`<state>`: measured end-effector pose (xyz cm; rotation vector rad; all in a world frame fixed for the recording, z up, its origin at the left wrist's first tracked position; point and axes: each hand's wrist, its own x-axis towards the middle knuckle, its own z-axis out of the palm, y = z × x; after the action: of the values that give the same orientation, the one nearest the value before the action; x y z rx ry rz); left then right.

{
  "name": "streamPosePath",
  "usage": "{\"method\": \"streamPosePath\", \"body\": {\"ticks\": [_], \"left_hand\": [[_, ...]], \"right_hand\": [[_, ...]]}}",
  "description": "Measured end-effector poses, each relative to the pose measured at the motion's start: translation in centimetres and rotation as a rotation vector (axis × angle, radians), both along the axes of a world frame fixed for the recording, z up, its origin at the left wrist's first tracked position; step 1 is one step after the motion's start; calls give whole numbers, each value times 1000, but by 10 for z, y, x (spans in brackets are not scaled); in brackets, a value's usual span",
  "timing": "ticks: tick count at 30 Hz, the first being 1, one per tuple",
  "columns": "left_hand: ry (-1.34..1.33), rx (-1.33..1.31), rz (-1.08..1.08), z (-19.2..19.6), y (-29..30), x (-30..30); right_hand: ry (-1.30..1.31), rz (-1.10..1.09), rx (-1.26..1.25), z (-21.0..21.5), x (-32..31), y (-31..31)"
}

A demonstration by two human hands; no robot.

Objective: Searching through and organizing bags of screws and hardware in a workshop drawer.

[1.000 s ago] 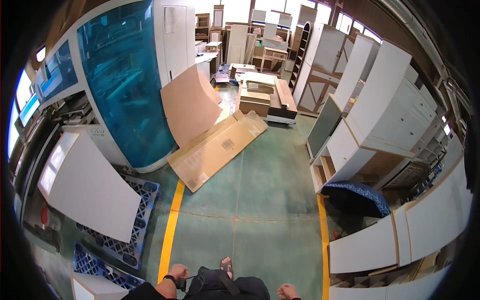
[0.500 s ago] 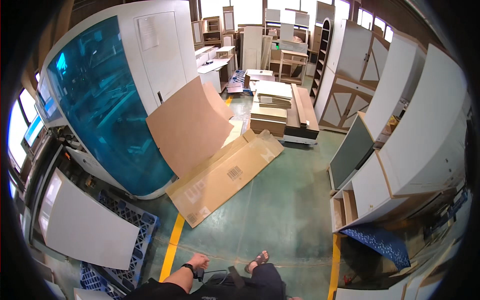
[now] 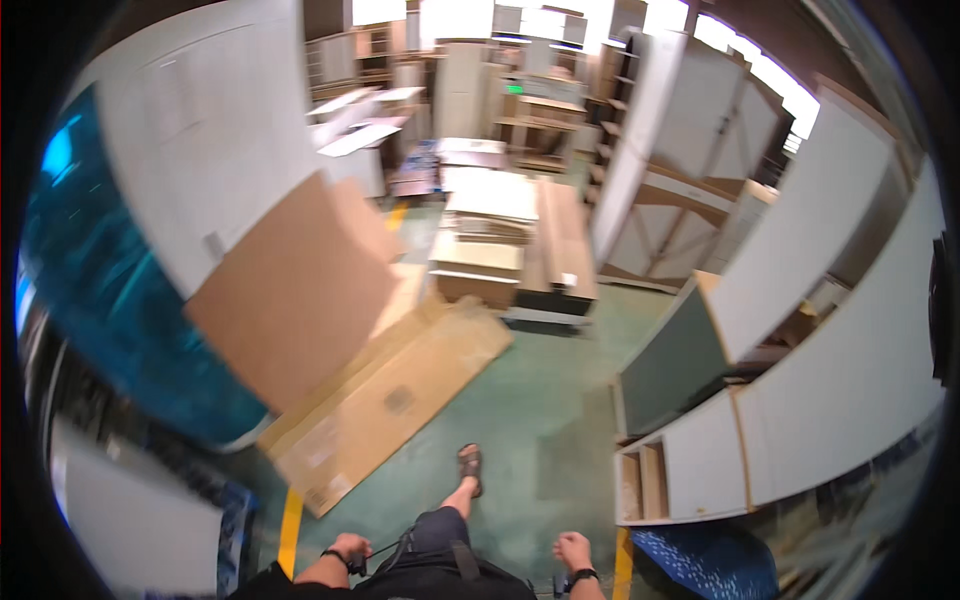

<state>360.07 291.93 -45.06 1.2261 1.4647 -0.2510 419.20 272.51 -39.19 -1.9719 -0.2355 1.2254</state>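
Note:
My left hand [image 3: 350, 547] hangs low in front of me, fingers curled in, with nothing seen in it. A dark band circles that wrist, and a thin dark cord [image 3: 385, 548] runs beside it toward my waist. Off to the right, my right hand [image 3: 573, 551] is loosely closed too, and no object shows in it; a dark band is on its wrist. Neither hand touches anything around. Ahead on the left lies a long flattened cardboard box [image 3: 430, 385] on the floor, and a large brown board [image 3: 300, 290] leans up behind it against a white panelled booth [image 3: 215, 110].
Stacked panels [image 3: 490, 200] and long brown boards [image 3: 562, 235] sit ahead on the floor. White cabinets [image 3: 700, 455] line the right, above a blue patterned sheet [image 3: 705, 560]. A pale panel [image 3: 150, 525] lies at lower left. Yellow lines [image 3: 290, 530] mark the green floor [image 3: 540, 430].
My right hand has come into view at the lower right. A sandalled foot is stepped out farther forward. The view has turned right, so the cardboard and booth sit farther left.

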Motion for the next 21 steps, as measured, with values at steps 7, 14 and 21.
{"method": "streamPosePath", "body": {"ticks": [7, 14, 21], "left_hand": [[-181, -333, 513, -11, 212, 180], [-338, -2, 356, 56, 413, 348], [-306, -91, 368, 64, 465, 435]], "right_hand": [[53, 97, -145, 51, 84, 95], [-23, -122, -186, 97, 144, 154], [100, 26, -337, 71, 180, 189]]}}
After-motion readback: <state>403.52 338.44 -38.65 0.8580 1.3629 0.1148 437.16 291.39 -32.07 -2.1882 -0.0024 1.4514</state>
